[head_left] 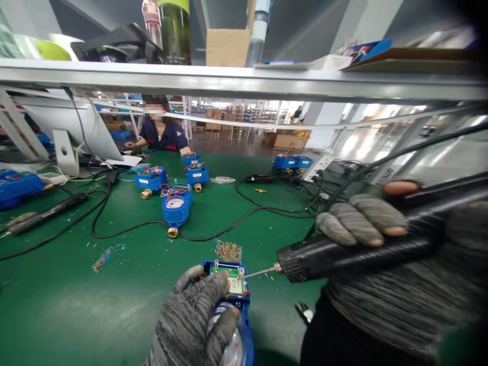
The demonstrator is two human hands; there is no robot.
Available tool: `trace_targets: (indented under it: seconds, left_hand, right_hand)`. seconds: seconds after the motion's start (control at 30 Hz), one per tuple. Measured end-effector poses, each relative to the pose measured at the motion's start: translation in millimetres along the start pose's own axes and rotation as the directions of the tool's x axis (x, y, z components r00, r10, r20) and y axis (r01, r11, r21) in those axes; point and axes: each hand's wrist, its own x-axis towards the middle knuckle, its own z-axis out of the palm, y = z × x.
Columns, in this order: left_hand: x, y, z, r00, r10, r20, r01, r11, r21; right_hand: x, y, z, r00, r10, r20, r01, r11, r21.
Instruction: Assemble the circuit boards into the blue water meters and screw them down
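Observation:
My left hand [194, 315], in a grey knit glove, wraps round a blue water meter [238, 292] lying on the green table near the front edge. The meter's top is open and shows a green circuit board with a small display. My right hand [366, 218], also gloved with bare fingertips, grips a black electric screwdriver [343, 254]. Its thin bit points left and touches a screw at the meter's upper right corner. A small heap of brass screws [229, 250] lies just behind the meter.
Several more blue meters [176, 206] with brass fittings stand mid-table. Black cables [125, 229] snake across the green mat. Another screwdriver [46, 213] lies at the left. A person in dark blue [162, 133] sits opposite. A metal shelf [244, 81] spans overhead.

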Motion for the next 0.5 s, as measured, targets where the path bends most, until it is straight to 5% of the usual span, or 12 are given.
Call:
trace_targets:
  seconds: [0.23,0.5]
  left_hand:
    - [4,3,-4.4,0.999,-0.001,-0.032,0.002,0.999,0.041]
    - [0,8,-5.0,0.993,-0.117,-0.009,0.115,0.987,-0.113]
  right_hand:
    - [-14,1,22,0.996,0.045,0.076,-0.042,0.998,-0.045]
    - [-17,10,7,0.985,0.102,0.14,-0.113,0.991,0.073]
